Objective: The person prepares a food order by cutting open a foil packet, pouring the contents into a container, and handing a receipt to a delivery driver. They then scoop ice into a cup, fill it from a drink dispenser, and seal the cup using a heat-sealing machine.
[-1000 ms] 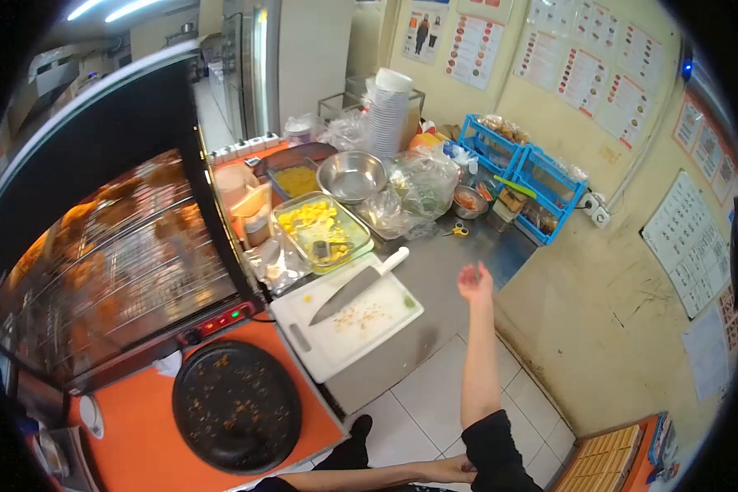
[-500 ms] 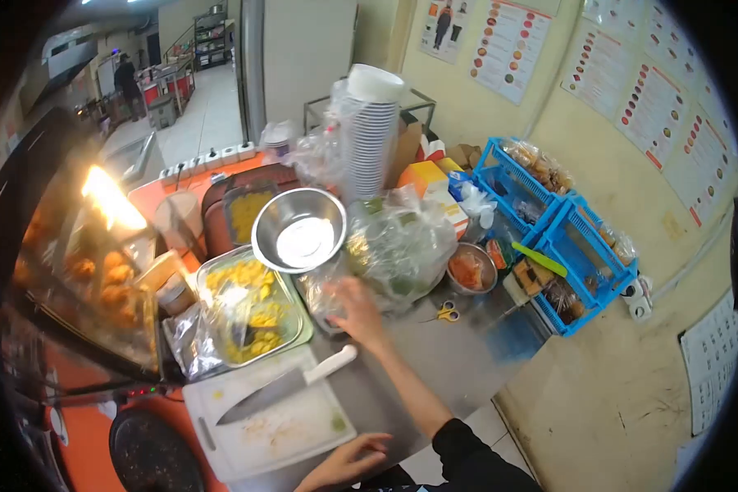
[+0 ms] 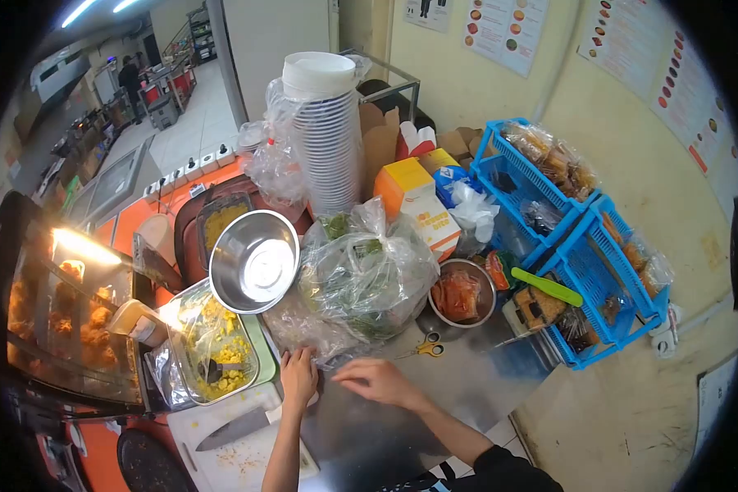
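Observation:
My left hand (image 3: pixel 300 379) reaches over the knife handle, its fingers stretched out at the near edge of a flat clear plastic bag (image 3: pixel 291 324). My right hand (image 3: pixel 379 382) is just to the right, fingers extended leftward and apart, with nothing visible in it. Beyond both hands sits a knotted clear bag of leafy greens (image 3: pixel 361 283). An empty steel bowl (image 3: pixel 258 258) stands left of it. A large knife (image 3: pixel 234 428) lies on the white cutting board (image 3: pixel 258 463). Left of my hands, a glass tray (image 3: pixel 190 361) holds yellow chopped pieces, partly under plastic.
Yellow-handled scissors (image 3: pixel 429 348) lie right of my hands, near a steel bowl of reddish slices (image 3: pixel 463 297). Blue baskets (image 3: pixel 541 193) with packets line the right side. A tall stack of bowls (image 3: pixel 324 139) rises behind. A lit glass food warmer (image 3: pixel 66 312) stands left.
My left hand has moved forward from the cutting board's near edge to the flat bag. My right hand has drawn back from that bag toward me. The view has shifted.

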`<state>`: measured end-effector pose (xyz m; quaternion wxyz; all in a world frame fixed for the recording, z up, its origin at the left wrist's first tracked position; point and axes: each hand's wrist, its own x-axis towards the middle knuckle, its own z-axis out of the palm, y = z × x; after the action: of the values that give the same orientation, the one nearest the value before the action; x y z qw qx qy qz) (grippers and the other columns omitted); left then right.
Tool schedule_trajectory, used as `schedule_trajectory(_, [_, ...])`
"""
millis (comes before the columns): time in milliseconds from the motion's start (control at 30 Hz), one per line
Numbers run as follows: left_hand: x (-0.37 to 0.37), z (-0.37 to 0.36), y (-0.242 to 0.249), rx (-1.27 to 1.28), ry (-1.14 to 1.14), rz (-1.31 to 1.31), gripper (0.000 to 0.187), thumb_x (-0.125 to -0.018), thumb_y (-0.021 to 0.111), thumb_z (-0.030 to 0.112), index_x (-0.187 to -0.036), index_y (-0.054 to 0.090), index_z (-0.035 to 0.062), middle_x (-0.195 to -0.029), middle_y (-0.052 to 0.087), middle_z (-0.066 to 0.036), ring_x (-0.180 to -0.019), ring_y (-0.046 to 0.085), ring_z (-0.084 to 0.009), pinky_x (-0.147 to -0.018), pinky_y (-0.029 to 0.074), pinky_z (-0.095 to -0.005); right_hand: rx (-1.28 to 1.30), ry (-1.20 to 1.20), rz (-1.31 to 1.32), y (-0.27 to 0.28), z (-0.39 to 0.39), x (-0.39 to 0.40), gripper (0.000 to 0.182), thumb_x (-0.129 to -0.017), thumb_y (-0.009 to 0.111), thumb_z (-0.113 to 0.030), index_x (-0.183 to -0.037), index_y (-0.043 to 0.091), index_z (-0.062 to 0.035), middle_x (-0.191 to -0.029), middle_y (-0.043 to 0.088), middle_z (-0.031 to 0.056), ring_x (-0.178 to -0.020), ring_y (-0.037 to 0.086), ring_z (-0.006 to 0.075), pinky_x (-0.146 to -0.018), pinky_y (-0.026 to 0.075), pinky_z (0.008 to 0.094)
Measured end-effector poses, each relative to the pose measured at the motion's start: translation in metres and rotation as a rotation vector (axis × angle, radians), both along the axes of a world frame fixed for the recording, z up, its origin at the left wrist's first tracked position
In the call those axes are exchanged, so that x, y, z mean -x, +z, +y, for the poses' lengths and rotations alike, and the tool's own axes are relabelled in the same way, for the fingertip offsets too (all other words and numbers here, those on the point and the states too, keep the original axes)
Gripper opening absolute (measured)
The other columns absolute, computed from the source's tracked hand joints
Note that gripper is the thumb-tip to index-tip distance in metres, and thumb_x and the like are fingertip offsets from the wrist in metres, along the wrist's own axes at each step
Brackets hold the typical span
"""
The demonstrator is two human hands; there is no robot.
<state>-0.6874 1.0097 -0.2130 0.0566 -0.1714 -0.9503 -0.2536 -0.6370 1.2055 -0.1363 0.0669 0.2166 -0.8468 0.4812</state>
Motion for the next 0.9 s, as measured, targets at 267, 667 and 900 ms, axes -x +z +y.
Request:
schedule_trajectory(267, [-0.019, 0.018, 0.01, 0.009, 0.115, -0.147, 0.039, -0.078, 0.056, 0.018, -0.11, 0.048, -0.001, -0.108, 0.055, -0.019, -0.112, 0.046, -0.0354, -0.102, 0.026, -0.0471, -0.128, -0.287, -0.076, 0.041, 0.073, -0.018, 0.014, -0.078, 0.062, -0.012, -0.091, 0.067, -0.0115, -0.078, 0.064, 0.0053, -0.065, 0.06, 0.019, -0.061, 0.048, 0.0293])
schedule_trajectory(667, [-0.112, 0.096, 0.076, -0.517, -0.125, 0.022, 0.052, -0.073, 0.062, 0.004, -0.122, 0.044, -0.0008, -0.119, 0.05, -0.02, -0.116, 0.044, -0.0352, -0.098, 0.034, -0.04, -0.703, -1.033, 0.133, 0.092, 0.301, -0.059, 0.036, -0.073, 0.06, -0.009, -0.109, 0.059, -0.0115, -0.099, 0.061, 0.0079, -0.095, 0.052, 0.0294, -0.08, 0.044, 0.0422])
schedule_trajectory(900, [-0.102, 0.288, 0.076, -0.678, -0.596, -0.095, 0.081, -0.071, 0.071, 0.019, -0.135, 0.025, 0.0039, -0.135, 0.03, -0.025, -0.123, 0.034, -0.041, -0.1, 0.032, -0.0433, -1.075, -0.984, 0.113, 0.086, 0.332, -0.049, 0.042, -0.065, 0.068, -0.014, -0.104, 0.055, -0.0058, -0.103, 0.057, 0.0103, -0.095, 0.052, 0.0276, -0.081, 0.041, 0.0383])
